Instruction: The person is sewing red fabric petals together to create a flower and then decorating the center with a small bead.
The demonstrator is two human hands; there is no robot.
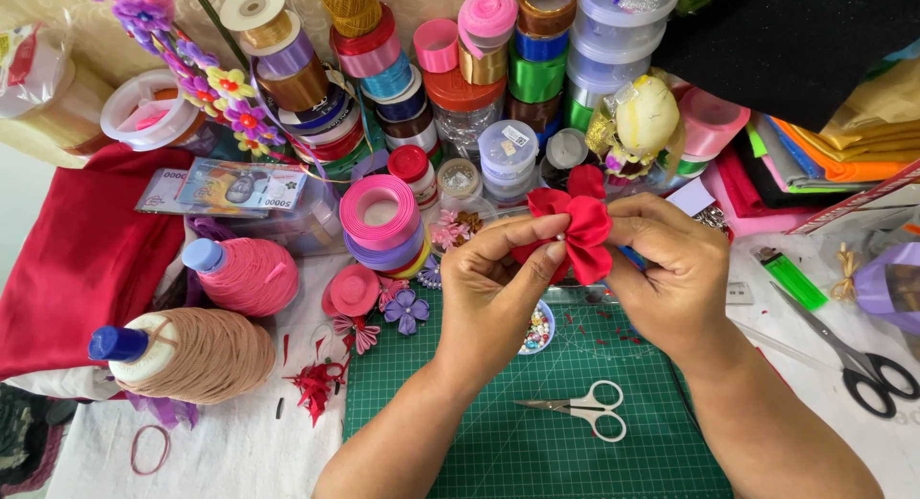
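Here both hands, left hand (pixel 489 288) and right hand (pixel 671 278), pinch the red ribbon flower (pixel 578 229)

Two bare forearms, no sleeves in view, left hand (pixel 489 283), right hand (pixel 671 274), short unpainted fingernails, no rings

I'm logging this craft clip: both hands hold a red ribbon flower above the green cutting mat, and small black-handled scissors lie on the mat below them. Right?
Not quite. The small scissors on the green cutting mat have white handles, as the head view shows. The rest stands: the left hand and right hand hold the red ribbon flower above the mat.
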